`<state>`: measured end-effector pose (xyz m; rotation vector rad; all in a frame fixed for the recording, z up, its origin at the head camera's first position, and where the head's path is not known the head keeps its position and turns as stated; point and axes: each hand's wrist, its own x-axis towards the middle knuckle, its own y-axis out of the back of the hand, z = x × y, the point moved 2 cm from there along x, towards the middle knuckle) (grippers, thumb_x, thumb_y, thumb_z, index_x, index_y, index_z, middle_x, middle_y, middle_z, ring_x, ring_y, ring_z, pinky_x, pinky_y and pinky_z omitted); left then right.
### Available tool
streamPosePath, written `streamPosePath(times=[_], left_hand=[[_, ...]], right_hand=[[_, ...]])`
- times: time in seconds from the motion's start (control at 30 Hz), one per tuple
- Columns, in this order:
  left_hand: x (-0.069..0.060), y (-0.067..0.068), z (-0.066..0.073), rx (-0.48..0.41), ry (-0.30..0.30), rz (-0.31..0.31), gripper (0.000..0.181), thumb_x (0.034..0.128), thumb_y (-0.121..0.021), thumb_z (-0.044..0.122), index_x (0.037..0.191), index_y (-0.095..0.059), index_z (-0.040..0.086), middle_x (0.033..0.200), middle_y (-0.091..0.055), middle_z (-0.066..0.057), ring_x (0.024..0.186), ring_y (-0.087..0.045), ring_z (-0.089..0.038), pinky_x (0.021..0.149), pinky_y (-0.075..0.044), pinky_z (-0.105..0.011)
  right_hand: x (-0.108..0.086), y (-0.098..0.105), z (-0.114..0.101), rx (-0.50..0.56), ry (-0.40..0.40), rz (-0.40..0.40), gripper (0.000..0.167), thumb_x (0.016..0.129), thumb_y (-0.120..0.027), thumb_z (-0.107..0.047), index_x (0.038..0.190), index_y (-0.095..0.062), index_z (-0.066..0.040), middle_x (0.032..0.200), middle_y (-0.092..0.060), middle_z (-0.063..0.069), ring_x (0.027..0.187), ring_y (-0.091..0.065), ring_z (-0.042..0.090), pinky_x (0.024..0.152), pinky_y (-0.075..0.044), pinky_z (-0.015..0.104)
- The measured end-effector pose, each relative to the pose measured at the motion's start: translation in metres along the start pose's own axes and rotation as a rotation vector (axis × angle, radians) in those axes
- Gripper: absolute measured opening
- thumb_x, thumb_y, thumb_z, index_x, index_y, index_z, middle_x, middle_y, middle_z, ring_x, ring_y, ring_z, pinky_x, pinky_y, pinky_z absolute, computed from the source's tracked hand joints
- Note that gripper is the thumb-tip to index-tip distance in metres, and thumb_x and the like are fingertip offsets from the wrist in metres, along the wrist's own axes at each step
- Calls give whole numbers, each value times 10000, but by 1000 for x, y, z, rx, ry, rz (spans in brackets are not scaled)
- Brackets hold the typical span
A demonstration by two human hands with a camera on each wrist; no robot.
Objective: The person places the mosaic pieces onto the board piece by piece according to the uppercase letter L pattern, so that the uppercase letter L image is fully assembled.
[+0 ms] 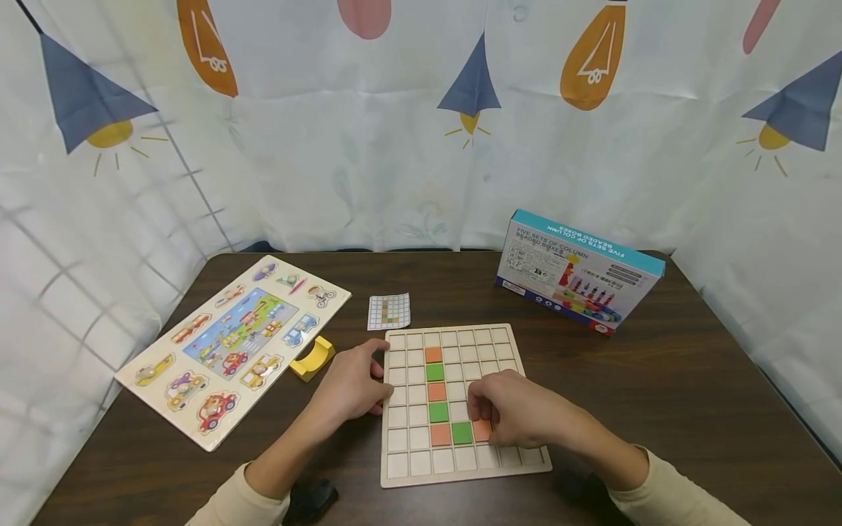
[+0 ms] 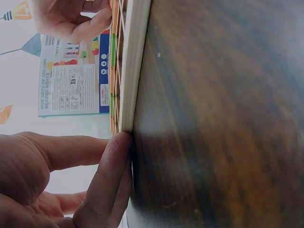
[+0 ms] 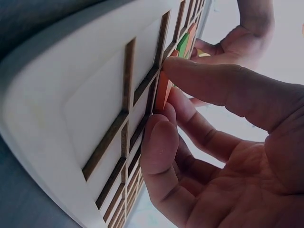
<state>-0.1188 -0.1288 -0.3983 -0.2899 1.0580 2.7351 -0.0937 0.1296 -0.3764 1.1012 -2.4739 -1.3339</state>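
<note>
A wooden grid board (image 1: 409, 464) lies on the table before me. Orange and green square tiles alternate down one of its columns, and a green tile (image 1: 462, 433) sits beside the column's lowest orange tile (image 1: 441, 435). My right hand (image 1: 526, 409) pinches another orange tile (image 1: 482, 430) between thumb and fingers, to the right of that green one. In the right wrist view this orange tile (image 3: 163, 91) stands tilted against the grid lines. My left hand (image 1: 349, 383) touches the board's left edge with its fingertips and thumb; the left wrist view shows fingertips against the board's side (image 2: 135, 61).
Behind the board lies a small printed pattern card (image 1: 389, 312). A vehicle picture puzzle (image 1: 226, 358) is at the left, with a yellow curved block (image 1: 313, 359) by its edge. A beaded-columns toy box (image 1: 579, 270) stands at the back right. A patterned curtain hangs behind the table.
</note>
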Motion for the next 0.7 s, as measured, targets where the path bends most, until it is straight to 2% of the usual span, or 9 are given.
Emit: streamPosePath(times=[0.43,0.7], left_hand=[[1,0,1,7,-3,-1,687,807,-790,-13,1448,-549,33,905,-618,-107,491,-661,-150,469,-589,-288],[0,0,2,16,-7,-3,684,811,-799,-7,1447,-550,32,897,-617,-100,492,-658,-149,467,-585,-285]], right_hand=[[-2,1,1,14,3,-19,345,672,-829,42,874,-657,-178,784,-594,-56,711,-516,49,632,-484,215],[-1,3,1,14,9,14,255,748,-839,-37,878,-665,-172,796,-608,-56,729,-549,67,650,-492,208]])
